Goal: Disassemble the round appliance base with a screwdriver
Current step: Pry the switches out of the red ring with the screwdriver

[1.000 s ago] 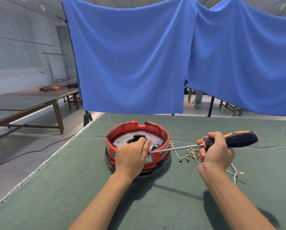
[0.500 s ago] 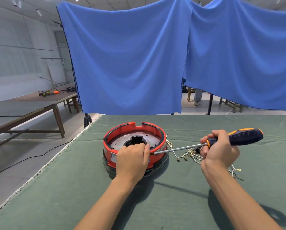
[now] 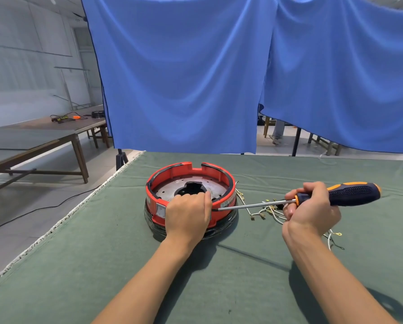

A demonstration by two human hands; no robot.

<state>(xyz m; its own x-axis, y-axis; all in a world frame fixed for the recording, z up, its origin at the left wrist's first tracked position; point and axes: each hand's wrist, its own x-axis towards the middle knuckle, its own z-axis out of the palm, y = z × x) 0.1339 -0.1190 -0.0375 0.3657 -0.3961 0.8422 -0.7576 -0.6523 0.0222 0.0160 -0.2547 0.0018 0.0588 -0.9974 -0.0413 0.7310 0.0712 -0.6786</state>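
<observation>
A round red plastic appliance base (image 3: 191,195) with a black lower rim sits on a desk (image 3: 79,265) covered in dark green cloth, toward the far edge and a little left of the middle. Its top is open, showing a perforated grey metal plate (image 3: 170,189) with a dark, irregular hole at the centre.

The left hand (image 3: 187,215) is closed over the near wall of the base, fingers hooked over the rim, hiding that part of the wall and some of the plate. A pale rocker switch (image 3: 160,210) shows on the wall just left of this hand.

The right hand (image 3: 311,210) is wrapped around a screwdriver with a dark blue and orange handle (image 3: 350,193), held nearly level to the right of the base. Its thin steel shaft reaches left to the wall of the base, and the tip disappears beside the left thumb, so where it seats cannot be made out.

A loose tangle of white wires with small brass terminals (image 3: 269,210) lies on the cloth between the base and the right hand, partly hidden behind that hand.

Behind the desk's far edge hang large blue cloth sheets (image 3: 184,78). A bare wooden table (image 3: 43,134) stands in the background at left, with small items too distant to identify.
</observation>
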